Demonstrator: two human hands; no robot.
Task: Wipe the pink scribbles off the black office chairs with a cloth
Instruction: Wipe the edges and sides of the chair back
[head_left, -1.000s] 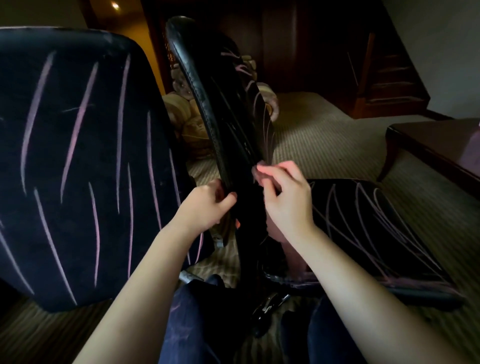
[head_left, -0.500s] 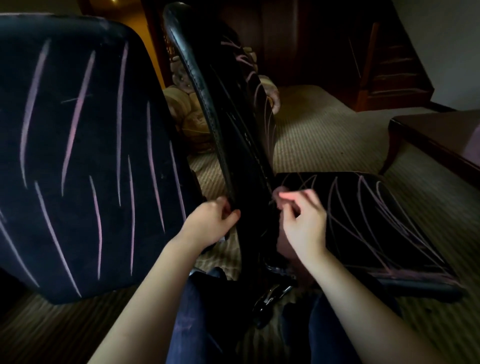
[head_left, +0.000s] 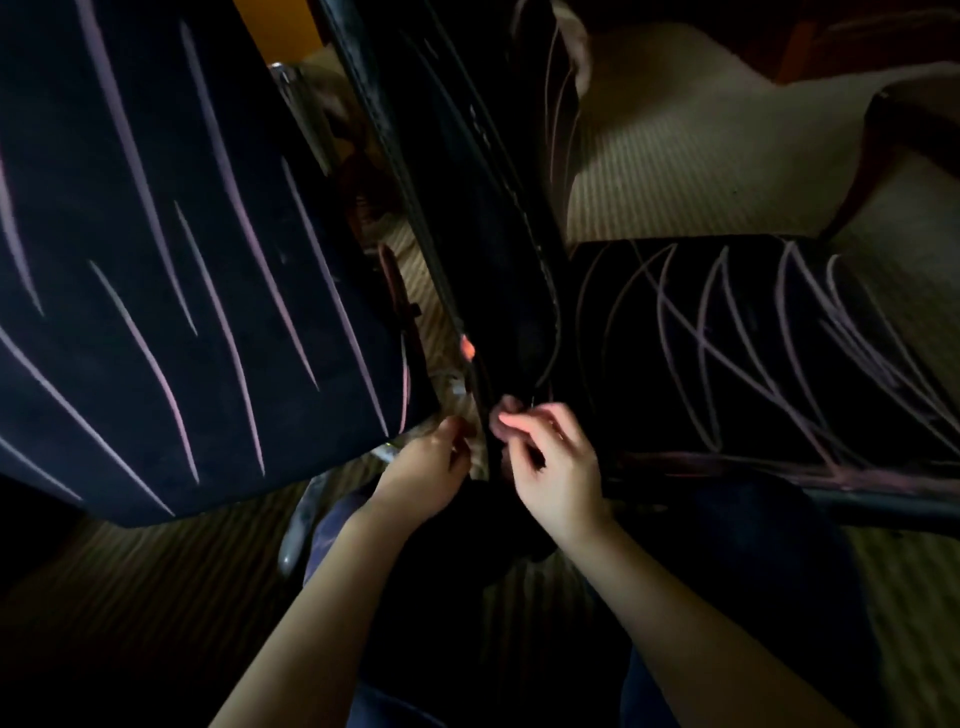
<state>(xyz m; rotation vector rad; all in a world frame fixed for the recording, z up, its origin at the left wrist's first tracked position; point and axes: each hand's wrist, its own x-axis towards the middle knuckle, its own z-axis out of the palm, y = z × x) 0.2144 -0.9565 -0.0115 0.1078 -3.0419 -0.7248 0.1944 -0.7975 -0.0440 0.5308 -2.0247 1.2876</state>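
A black chair backrest (head_left: 467, 218) stands edge-on in the middle, with faint pink lines on its front face. Its seat (head_left: 727, 353) to the right is covered in looping pink scribbles. A second black chair back (head_left: 156, 260) fills the left, streaked with long pink lines. My left hand (head_left: 428, 467) curls round the lower left edge of the middle backrest. My right hand (head_left: 545, 457) is at the backrest's bottom right, its fingers curled on a dull pinkish cloth (head_left: 505, 410), most of which is hidden in the dark.
Striped beige carpet (head_left: 675, 156) lies beyond the chairs. A dark wooden table leg (head_left: 883, 156) stands at the right edge. A metal chair-base part (head_left: 301, 525) shows below the left chair. My dark-trousered legs (head_left: 753, 597) are under the hands.
Both hands have slid down the middle backrest from mid-height to its bottom edge, and the view has tipped downward and closer.
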